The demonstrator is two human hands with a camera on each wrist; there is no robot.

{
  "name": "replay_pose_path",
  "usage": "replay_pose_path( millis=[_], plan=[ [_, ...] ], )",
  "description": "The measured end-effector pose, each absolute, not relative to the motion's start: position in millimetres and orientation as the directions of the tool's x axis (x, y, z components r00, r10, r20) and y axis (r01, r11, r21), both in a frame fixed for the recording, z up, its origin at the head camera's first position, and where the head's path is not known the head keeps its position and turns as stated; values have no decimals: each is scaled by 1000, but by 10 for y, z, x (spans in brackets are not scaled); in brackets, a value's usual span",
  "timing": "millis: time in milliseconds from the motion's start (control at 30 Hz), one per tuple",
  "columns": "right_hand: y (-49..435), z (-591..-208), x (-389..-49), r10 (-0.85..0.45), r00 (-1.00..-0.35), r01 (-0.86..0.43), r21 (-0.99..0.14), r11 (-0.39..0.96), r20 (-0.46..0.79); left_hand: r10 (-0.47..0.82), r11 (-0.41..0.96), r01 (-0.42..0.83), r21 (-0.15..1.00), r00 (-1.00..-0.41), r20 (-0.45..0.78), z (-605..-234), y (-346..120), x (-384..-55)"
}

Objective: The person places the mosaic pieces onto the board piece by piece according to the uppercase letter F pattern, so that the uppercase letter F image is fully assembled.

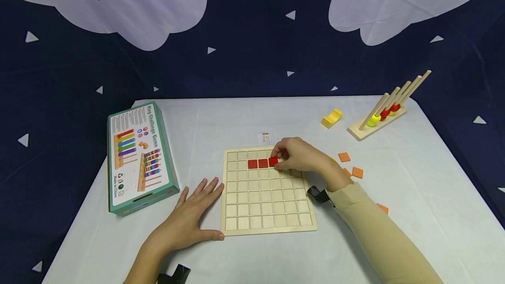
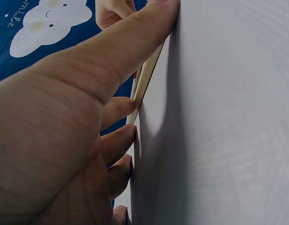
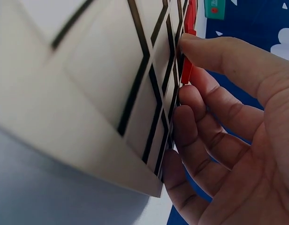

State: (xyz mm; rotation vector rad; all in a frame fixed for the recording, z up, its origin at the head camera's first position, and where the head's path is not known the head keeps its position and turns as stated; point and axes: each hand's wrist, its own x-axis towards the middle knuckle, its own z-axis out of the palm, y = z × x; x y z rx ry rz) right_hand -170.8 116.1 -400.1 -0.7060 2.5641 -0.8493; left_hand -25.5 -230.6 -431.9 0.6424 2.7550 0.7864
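A wooden grid board (image 1: 260, 198) lies flat on the white table. Two red square tiles (image 1: 257, 164) sit side by side in its second row. Beside them, my right hand (image 1: 301, 156) pinches a third red tile (image 1: 273, 161) between thumb and fingers at the grid; the right wrist view shows this red tile (image 3: 187, 70) tilted slightly off the board. My left hand (image 1: 189, 222) rests spread at the board's left side, thumb and index fingertip at its edge. In the left wrist view, the fingers of my left hand (image 2: 74, 103) are extended along the board's edge.
A small printed pattern card (image 1: 266, 138) lies behind the board. Several orange tiles (image 1: 357, 172) are scattered to the right. A yellow curved block (image 1: 332, 118) and a peg stand (image 1: 364, 130) with beads stand behind them. A green game box (image 1: 142, 157) occupies the left.
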Motion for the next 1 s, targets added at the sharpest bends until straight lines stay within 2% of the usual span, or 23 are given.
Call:
replay_pose_path(
  millis=[1000],
  plan=[
    [1167, -4006, -1713, -550, -816, -331, -637, 696, -178, 457, 763, 340, 549, -885, -88, -4326, -2303, -262]
  ],
)
